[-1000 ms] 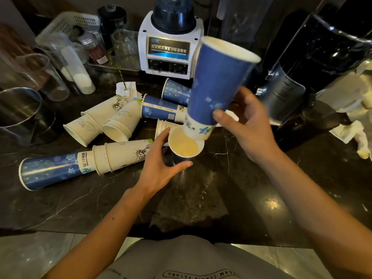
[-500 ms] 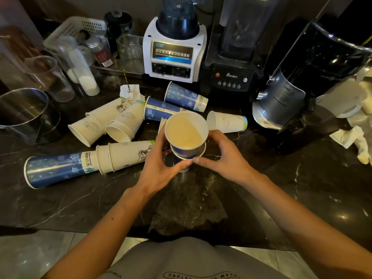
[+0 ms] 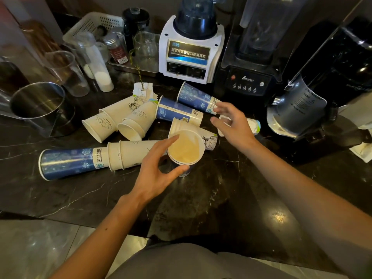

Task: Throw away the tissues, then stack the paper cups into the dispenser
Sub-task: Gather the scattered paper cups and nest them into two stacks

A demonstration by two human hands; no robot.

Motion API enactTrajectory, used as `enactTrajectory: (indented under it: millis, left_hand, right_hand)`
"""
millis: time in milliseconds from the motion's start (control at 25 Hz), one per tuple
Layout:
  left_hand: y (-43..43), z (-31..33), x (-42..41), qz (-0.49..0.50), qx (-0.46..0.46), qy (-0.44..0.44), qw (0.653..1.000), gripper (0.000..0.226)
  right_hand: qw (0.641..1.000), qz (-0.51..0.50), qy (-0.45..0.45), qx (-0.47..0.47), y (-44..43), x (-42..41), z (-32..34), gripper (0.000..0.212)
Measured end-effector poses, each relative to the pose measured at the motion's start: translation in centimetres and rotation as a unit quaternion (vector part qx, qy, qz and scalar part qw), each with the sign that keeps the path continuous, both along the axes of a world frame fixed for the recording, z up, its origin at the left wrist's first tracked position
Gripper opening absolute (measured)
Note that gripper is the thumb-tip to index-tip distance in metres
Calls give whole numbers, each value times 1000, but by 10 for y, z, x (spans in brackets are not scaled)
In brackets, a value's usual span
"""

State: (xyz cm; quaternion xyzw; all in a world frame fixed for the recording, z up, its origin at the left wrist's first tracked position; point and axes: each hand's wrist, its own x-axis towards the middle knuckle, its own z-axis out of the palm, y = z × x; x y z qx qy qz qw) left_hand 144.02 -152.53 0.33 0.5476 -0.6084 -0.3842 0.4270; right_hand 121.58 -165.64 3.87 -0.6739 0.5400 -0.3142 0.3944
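Many paper cups lie tipped over on the dark bench (image 3: 221,198). The left hand (image 3: 159,168) pinches the upright blue cup stack (image 3: 186,153) to keep it steady. The right hand (image 3: 231,121), fingers spread, reaches for a small white cup (image 3: 254,126) to add.

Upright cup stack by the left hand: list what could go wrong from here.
1. The left hand steadies the upright cup stack only with its fingers at the rim; a nudge could tip it.
2. The right hand, open, reaches over the white cup lying on its side; brushing it may roll it toward the grey machine.
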Motion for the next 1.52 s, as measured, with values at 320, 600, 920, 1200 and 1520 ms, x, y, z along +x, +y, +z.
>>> enactTrajectory:
  millis: [320,600,920,1200,1520]
  left_hand:
    - [-4,0,0,43,41,3,998,102]
    - [-7,-5,-2,58,67,34,996,103]
    - [-8,-4,-5,59,65,31,996,99]
    - [-9,-4,-7,59,58,19,996,95]
    - [-9,-3,-4,58,49,17,997,87]
  right_hand:
    - [952,151,266,6,-108,79,-35,59]
    - [927,200,316,23,-137,98,-71,72]
    - [977,109,177,-33,-100,41,-21,77]
    - [995,31,-98,-19,-14,6,56,62]
    - [986,119,-112,29,40,19,52,64]
